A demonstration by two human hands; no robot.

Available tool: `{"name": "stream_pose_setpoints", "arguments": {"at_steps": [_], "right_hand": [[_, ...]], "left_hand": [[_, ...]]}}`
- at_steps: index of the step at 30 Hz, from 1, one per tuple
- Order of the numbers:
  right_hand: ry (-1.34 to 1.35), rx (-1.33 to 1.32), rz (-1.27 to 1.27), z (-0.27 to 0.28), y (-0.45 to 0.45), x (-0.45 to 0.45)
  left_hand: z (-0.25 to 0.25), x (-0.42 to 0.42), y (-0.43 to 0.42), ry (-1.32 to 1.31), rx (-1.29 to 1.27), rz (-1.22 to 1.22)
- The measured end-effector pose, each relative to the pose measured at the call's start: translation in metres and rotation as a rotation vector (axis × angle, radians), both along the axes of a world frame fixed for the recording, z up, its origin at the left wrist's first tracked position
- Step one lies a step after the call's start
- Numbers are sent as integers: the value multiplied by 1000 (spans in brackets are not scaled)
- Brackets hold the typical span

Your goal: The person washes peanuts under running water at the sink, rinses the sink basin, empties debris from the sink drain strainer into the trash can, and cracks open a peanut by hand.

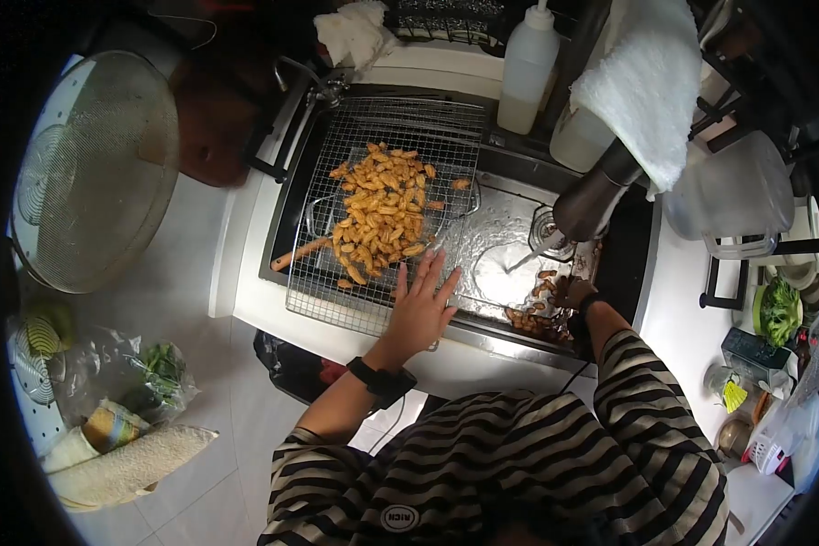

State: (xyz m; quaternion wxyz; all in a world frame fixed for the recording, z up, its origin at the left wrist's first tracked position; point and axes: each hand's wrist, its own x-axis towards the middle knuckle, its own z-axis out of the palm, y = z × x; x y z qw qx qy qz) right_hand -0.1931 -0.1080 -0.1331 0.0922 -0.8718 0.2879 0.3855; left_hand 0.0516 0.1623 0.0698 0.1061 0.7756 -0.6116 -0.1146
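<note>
A heap of unshelled peanuts (380, 211) lies on a wire rack (337, 305) laid across the left side of the sink (482, 214). My left hand (421, 305) rests palm down on the rack's near right edge, fingers spread, just below the heap. Inside the sink at right, my right hand (573, 293) reaches down among wet brown peanuts (535, 320) in the near corner. Its fingers are dark and partly hidden, so their grip is unclear. Water runs from the dark faucet (584, 207) between the hands. A wooden handle (300, 254) shows under the rack's left side.
Behind the sink stands a pump bottle (529, 73); a white towel (642, 91) hangs over the faucet. A plastic container (733, 187) sits on the right counter. At left are a large round mesh strainer (100, 173) and a plastic bag of greens (159, 373).
</note>
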Motion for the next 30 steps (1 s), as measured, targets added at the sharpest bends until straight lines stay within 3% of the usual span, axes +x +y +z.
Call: {"name": "stream_pose_setpoints", "arguments": {"at_steps": [3,6,9,10,12,15,23,26,27,28,30], "right_hand": [[-174,186,-28,-49,-4,-12],[-9,29,-23,-20,13,5],[86,102,-29,-2,19,13],[121,84,-63,36,27,24],[65,31,-278,43,34,28],[-112,-4,-331,60,41,33],[-73,302,-124,26,41,33],[-173,392,-30,26,46,31],[-343,407,19,15,51,31],[-332,477,-70,43,57,39],[-350,598,-117,-2,60,35]], "left_hand": [[-2,1,-1,-1,-9,12],[-3,7,1,2,-26,23],[-5,14,3,14,-29,17],[-6,15,2,10,-7,16],[-8,16,-1,8,-10,22],[-9,19,-6,11,-59,37],[15,15,-15,21,-148,74],[18,3,-10,98,-164,66],[18,-4,-10,157,-179,13],[18,-15,-10,217,-190,-23],[21,-33,-11,295,-199,-79]]}}
